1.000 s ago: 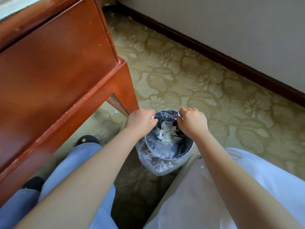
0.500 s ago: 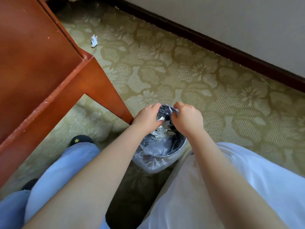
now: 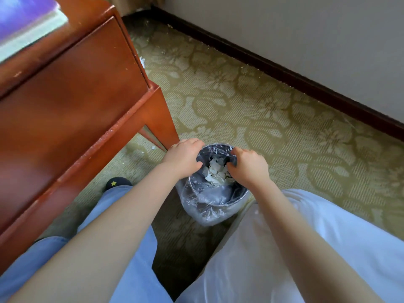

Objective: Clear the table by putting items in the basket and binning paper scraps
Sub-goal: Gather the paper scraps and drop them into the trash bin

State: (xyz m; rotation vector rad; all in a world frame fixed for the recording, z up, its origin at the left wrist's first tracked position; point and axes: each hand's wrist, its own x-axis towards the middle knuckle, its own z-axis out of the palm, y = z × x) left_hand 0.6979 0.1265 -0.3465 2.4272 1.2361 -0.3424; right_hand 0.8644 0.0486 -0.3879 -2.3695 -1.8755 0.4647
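Gripping bin liner [image 3: 205, 206], L hand [image 3: 182, 157] + R hand [image 3: 249, 166], paper scraps [image 3: 215, 173] inside

No text or number can be read; 1 small yellow star marks a black toe [image 3: 119, 182], seemingly a sock.

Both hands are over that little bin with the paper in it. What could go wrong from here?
1. The bin is small, and the left hand and right hand crowd its mouth, so paper scraps might spill onto the carpet, where a white bit lies by the table leg.
2. The clear liner sits loose and crumpled over the rim; a tug might pull it inward or tip the bin.
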